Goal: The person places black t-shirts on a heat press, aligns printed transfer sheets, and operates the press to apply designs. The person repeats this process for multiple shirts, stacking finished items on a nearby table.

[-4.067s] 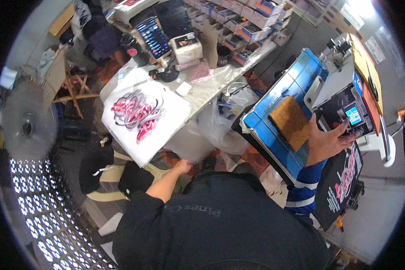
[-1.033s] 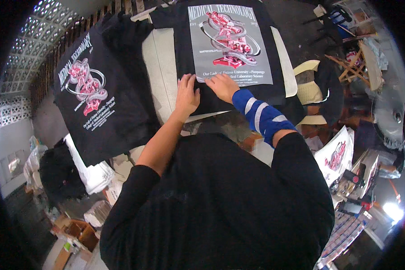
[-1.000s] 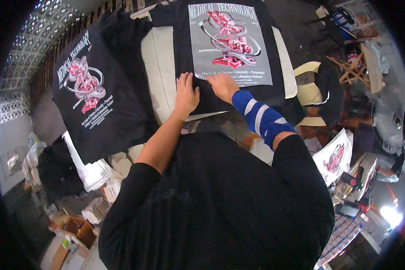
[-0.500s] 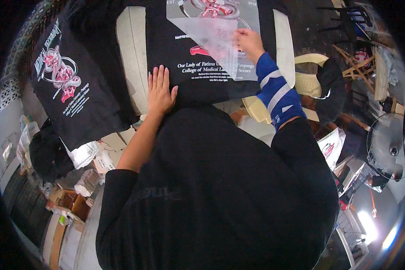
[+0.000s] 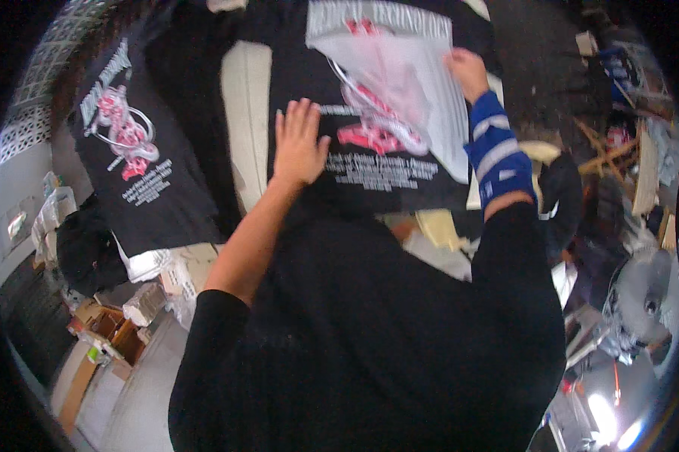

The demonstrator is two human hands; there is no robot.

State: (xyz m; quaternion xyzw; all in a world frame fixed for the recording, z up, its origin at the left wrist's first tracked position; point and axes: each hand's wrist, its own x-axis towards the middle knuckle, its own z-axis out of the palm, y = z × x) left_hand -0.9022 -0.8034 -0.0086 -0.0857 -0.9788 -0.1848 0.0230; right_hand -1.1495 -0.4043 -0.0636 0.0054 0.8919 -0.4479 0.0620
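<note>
A black T-shirt (image 5: 294, 200) with a pink and white print lies over a pale board (image 5: 247, 113) in front of me. My left hand (image 5: 300, 143) rests flat on the shirt, fingers stretched, just left of the print. In my right hand (image 5: 469, 75) is the edge of a translucent transfer film (image 5: 434, 98), pinched at its right side. The film is folded back on itself and still lies on the upper part of the print. Below it the pink figure and white lettering show bare. A blue and white striped band covers my right forearm.
Another black T-shirt (image 5: 140, 173) with the same print lies to the left. A standing fan (image 5: 645, 297) is at the right, with wooden sticks (image 5: 611, 154) beyond it. A cardboard box (image 5: 113, 331) and plastic-wrapped items (image 5: 143, 305) stand at the lower left.
My right hand has drawn the film up and to the right, baring more of the lower print. My left hand stays on the shirt; the whole view has shifted.
</note>
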